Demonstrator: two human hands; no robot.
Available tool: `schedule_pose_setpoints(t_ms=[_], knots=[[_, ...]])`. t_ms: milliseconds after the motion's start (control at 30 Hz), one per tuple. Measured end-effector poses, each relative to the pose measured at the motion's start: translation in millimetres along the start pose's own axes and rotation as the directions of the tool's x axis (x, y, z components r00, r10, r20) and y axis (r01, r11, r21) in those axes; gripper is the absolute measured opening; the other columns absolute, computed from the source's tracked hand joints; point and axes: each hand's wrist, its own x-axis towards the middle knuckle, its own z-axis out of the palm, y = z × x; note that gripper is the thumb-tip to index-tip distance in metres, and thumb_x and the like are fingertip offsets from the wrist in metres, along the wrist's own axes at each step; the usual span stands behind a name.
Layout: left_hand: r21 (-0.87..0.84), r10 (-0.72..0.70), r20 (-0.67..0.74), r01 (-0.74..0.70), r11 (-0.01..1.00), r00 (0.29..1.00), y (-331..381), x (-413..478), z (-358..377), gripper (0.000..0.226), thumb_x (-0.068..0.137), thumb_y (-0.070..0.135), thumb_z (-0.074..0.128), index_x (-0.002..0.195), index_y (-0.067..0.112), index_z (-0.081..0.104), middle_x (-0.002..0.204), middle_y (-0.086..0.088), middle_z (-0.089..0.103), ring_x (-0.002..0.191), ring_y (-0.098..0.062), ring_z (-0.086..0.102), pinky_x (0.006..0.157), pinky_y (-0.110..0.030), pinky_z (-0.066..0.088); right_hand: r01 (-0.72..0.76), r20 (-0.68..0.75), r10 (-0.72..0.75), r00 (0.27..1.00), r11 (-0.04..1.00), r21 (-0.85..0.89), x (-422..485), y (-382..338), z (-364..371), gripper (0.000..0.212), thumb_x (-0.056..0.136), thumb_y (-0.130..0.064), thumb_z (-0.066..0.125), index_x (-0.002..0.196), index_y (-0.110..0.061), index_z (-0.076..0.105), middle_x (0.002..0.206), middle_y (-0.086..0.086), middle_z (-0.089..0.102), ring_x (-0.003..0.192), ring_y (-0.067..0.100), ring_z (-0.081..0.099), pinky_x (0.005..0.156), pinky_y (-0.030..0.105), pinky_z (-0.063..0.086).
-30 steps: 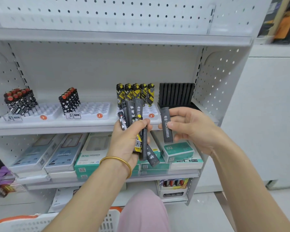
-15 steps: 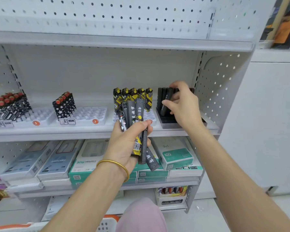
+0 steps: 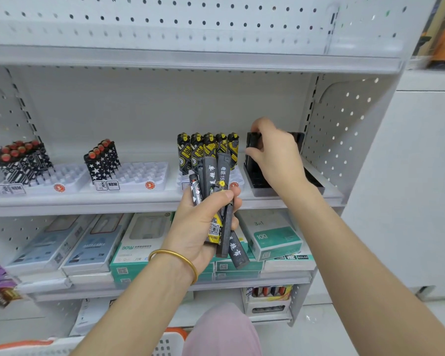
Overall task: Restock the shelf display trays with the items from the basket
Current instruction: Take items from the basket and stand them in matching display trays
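Observation:
My left hand (image 3: 201, 227) grips a bundle of lighters (image 3: 217, 201) in front of the middle shelf: several grey-black ones with white characters, a yellow-and-black one and a patterned one. My right hand (image 3: 275, 155) reaches into the black display tray (image 3: 316, 185) at the shelf's right end, fingers curled over the top of a black lighter (image 3: 253, 140) standing at the tray's back left. Left of it, a white tray (image 3: 238, 179) holds a row of yellow-and-black lighters (image 3: 208, 147). The white basket with an orange rim (image 3: 170, 340) shows at the bottom edge.
Two more white trays (image 3: 144, 176) (image 3: 67, 176) with star-patterned and black-and-white lighters sit on the shelf's left half. Boxed chargers and cables (image 3: 139, 242) fill the shelf below. The upper shelf edge (image 3: 190, 60) hangs over the trays. A perforated side panel (image 3: 344, 140) bounds the right.
My right hand carried one grey-black lighter from in front of the bundle back into the black tray and now holds it at the tray's rear. My left hand stayed put with the bundle.

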Motion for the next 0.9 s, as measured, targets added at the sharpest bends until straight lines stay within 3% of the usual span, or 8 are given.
schedule_pose_setpoints(t_ms=[267, 433, 500, 533, 600, 667, 767, 900], knots=[[-0.006, -0.018, 0.019, 0.018, 1.0, 1.0, -1, -1, -2, 0.032, 0.082, 0.0, 0.06, 0.113, 0.008, 0.055, 0.101, -0.015, 0.069, 0.064, -0.014, 0.064, 0.045, -0.022, 0.045, -0.067, 0.052, 0.065, 0.997, 0.997, 0.037, 7, -1, -5, 0.023, 0.084, -0.015, 0.064, 0.104, -0.005, 0.058, 0.085, 0.016, 0.065, 0.079, 0.037, 0.061, 0.073, 0.043, 0.053], [-0.015, -0.023, 0.027, 0.023, 1.0, 0.999, -1, 0, -3, 0.029, 0.083, -0.002, 0.059, 0.111, 0.008, 0.056, 0.095, -0.014, 0.07, 0.062, -0.015, 0.064, 0.044, -0.023, 0.044, -0.081, 0.004, 0.082, 0.997, 0.994, -0.073, -1, -2, -6, 0.031, 0.091, -0.017, 0.054, 0.121, -0.014, 0.059, 0.1, 0.014, 0.065, 0.096, 0.033, 0.058, 0.08, 0.037, 0.049], [-0.011, -0.022, 0.036, 0.022, 1.0, 0.999, -1, 0, -4, 0.029, 0.083, -0.002, 0.059, 0.11, 0.008, 0.056, 0.092, -0.013, 0.07, 0.062, -0.015, 0.064, 0.044, -0.023, 0.044, -0.086, -0.095, 0.088, 0.992, 0.996, 0.031, -9, -9, -13, 0.029, 0.092, -0.015, 0.052, 0.119, -0.016, 0.061, 0.096, 0.008, 0.066, 0.091, 0.025, 0.058, 0.079, 0.031, 0.045], [-0.01, -0.02, 0.041, 0.02, 1.0, 0.999, 0, 0, -4, 0.03, 0.082, -0.002, 0.059, 0.11, 0.008, 0.055, 0.091, -0.013, 0.07, 0.062, -0.015, 0.064, 0.044, -0.023, 0.044, -0.117, -0.073, 0.134, 0.988, 0.973, 0.199, -14, -14, -17, 0.024, 0.092, -0.017, 0.053, 0.113, -0.016, 0.065, 0.088, 0.003, 0.066, 0.081, 0.019, 0.059, 0.075, 0.03, 0.046], [-0.008, -0.014, 0.049, 0.015, 1.0, 0.999, -1, 1, -4, 0.032, 0.082, -0.002, 0.059, 0.112, 0.008, 0.055, 0.089, -0.012, 0.07, 0.062, -0.015, 0.064, 0.043, -0.024, 0.044, -0.266, 0.186, 0.195, 0.963, 0.807, 0.528, -24, -27, -28, 0.017, 0.091, -0.026, 0.057, 0.096, -0.016, 0.069, 0.072, -0.003, 0.063, 0.059, 0.013, 0.055, 0.058, 0.03, 0.047], [0.002, -0.008, 0.047, 0.008, 1.0, 0.999, -1, 1, -3, 0.034, 0.082, -0.003, 0.059, 0.114, 0.008, 0.053, 0.084, -0.011, 0.07, 0.061, -0.015, 0.064, 0.043, -0.024, 0.044, -0.368, 0.399, 0.131, 0.907, 0.707, 0.604, -33, -33, -33, 0.016, 0.088, -0.029, 0.062, 0.09, -0.015, 0.068, 0.068, -0.001, 0.062, 0.053, 0.012, 0.052, 0.047, 0.028, 0.044], [0.009, -0.013, 0.05, 0.012, 1.0, 0.999, -3, 1, -2, 0.033, 0.082, -0.003, 0.059, 0.113, 0.009, 0.053, 0.084, -0.011, 0.071, 0.061, -0.016, 0.064, 0.043, -0.024, 0.043, -0.422, 0.463, 0.109, 0.88, 0.627, 0.655, -35, -30, -32, 0.005, 0.083, -0.013, 0.068, 0.087, -0.014, 0.064, 0.062, -0.003, 0.06, 0.048, 0.008, 0.051, 0.042, 0.022, 0.04], [-0.004, -0.018, 0.045, 0.018, 1.0, 0.999, -4, -1, -4, 0.045, 0.077, -0.001, 0.063, 0.121, 0.003, 0.051, 0.091, -0.013, 0.071, 0.062, -0.015, 0.063, 0.043, -0.024, 0.044, -0.484, 0.469, 0.137, 0.873, 0.371, 0.793, -29, -24, -39, 0.006, 0.089, -0.002, 0.057, 0.093, -0.007, 0.059, 0.066, 0.007, 0.056, 0.043, 0.01, 0.047, 0.037, 0.018, 0.036]])
